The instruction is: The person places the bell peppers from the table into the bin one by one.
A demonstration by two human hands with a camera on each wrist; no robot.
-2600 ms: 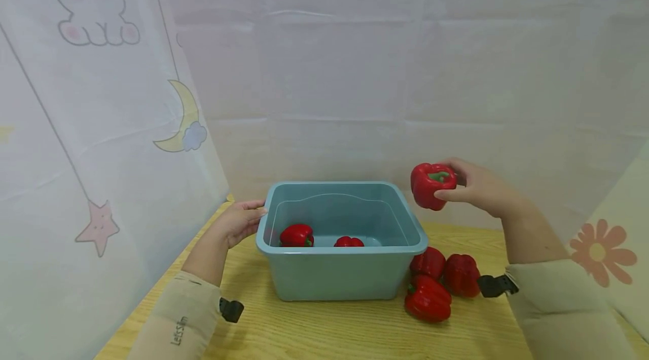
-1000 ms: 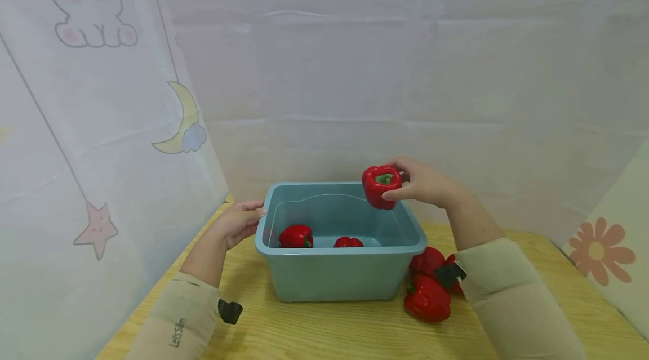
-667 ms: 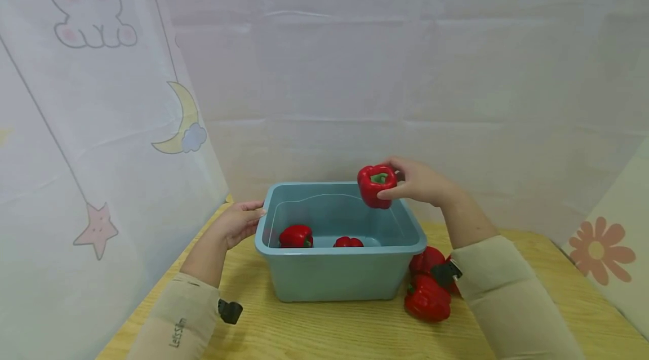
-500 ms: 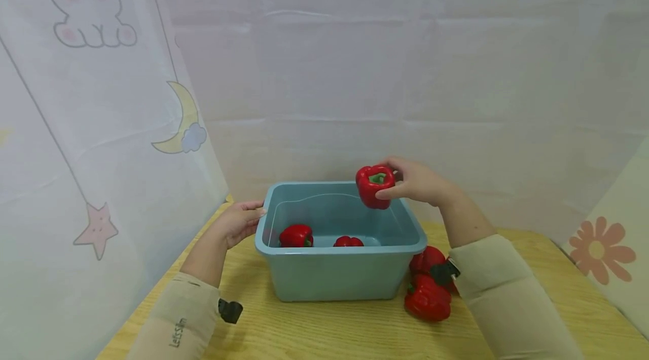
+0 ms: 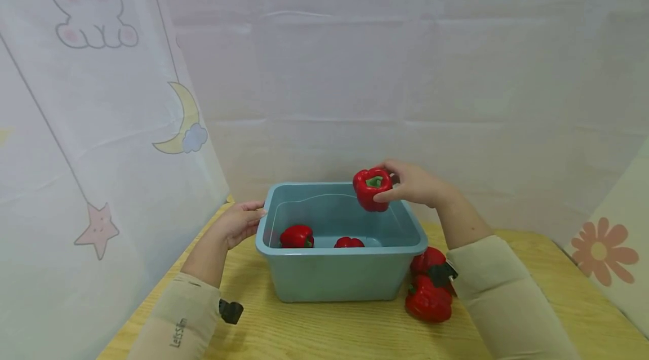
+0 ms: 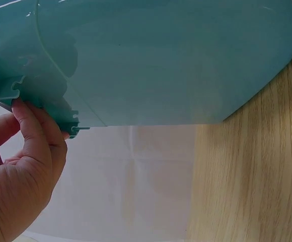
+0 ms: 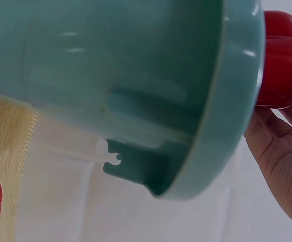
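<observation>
- I see the right grip (image 5: 413,182) has just carried the held pepper (image 5: 366,194) leftward: it was beyond the bin's right rim, and now it hangs above the opening. Over the last half second I make out only a slight leftward drift.
- For the work in hand, I judge the sideways carry nearly done, with this pepper over the bin (image 5: 334,278) but not yet resting in it.
- The right grip is grasping that pepper, thumb on the near side, green stem end up and toward me. I cannot tell whether it touches the far rim.
- The left grip (image 5: 238,223) has stayed put, fingers hooked on the bin's left edge, and the bin keeps its place on the surface (image 5: 304,332).
- Inside, the left inner pepper (image 5: 297,236) and right inner pepper (image 5: 349,242) lie unchanged, apart.
- Outside, right of the bin, I count at least the front loose pepper (image 5: 428,301) and rear loose pepper (image 5: 427,260); the right sleeve's camera (image 5: 442,274) hides what lies behind it.
</observation>
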